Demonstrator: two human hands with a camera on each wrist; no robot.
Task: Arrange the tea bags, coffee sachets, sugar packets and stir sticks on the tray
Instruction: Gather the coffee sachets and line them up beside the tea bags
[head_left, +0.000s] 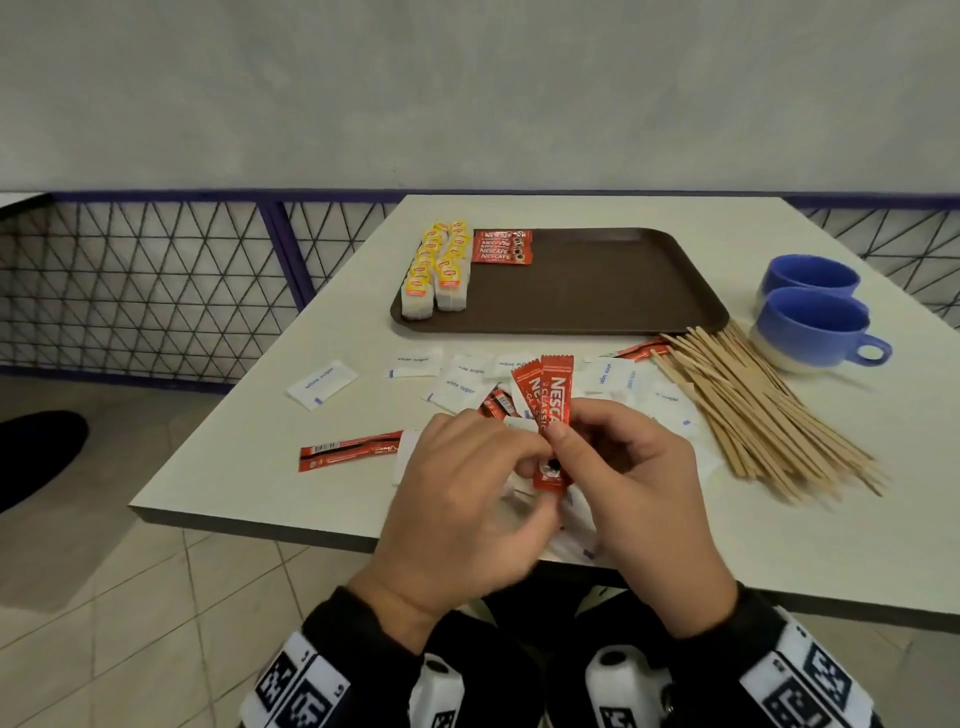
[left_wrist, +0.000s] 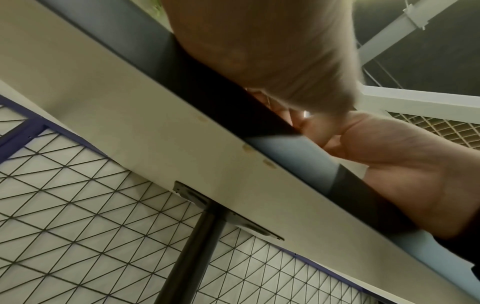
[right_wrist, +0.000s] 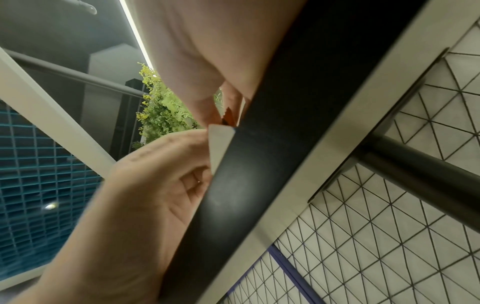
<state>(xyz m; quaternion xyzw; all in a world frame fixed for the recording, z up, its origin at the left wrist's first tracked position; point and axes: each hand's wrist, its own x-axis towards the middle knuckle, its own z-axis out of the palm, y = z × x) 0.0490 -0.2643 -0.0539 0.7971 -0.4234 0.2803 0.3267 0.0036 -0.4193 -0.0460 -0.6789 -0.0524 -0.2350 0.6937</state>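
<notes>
Both hands meet over the table's near edge. My right hand (head_left: 613, 452) pinches a small stack of red coffee sachets (head_left: 551, 405) upright, and my left hand (head_left: 483, 467) pinches their lower end. The brown tray (head_left: 597, 291) holds two rows of yellow-tagged tea bags (head_left: 436, 270) at its left edge and a few coffee sachets (head_left: 503, 247) laid flat beside them. White sugar packets (head_left: 322, 384) lie scattered in front of the tray. A pile of wooden stir sticks (head_left: 753, 400) lies to the right. One more coffee sachet (head_left: 350, 449) lies at the left. The wrist views show only palms and the table's underside.
Two blue and white cups (head_left: 810, 322) stand right of the tray. The table edge (head_left: 260, 525) runs just under my hands. A purple-framed wire fence (head_left: 156, 291) stands behind and left. The table's black post (left_wrist: 192, 246) is underneath.
</notes>
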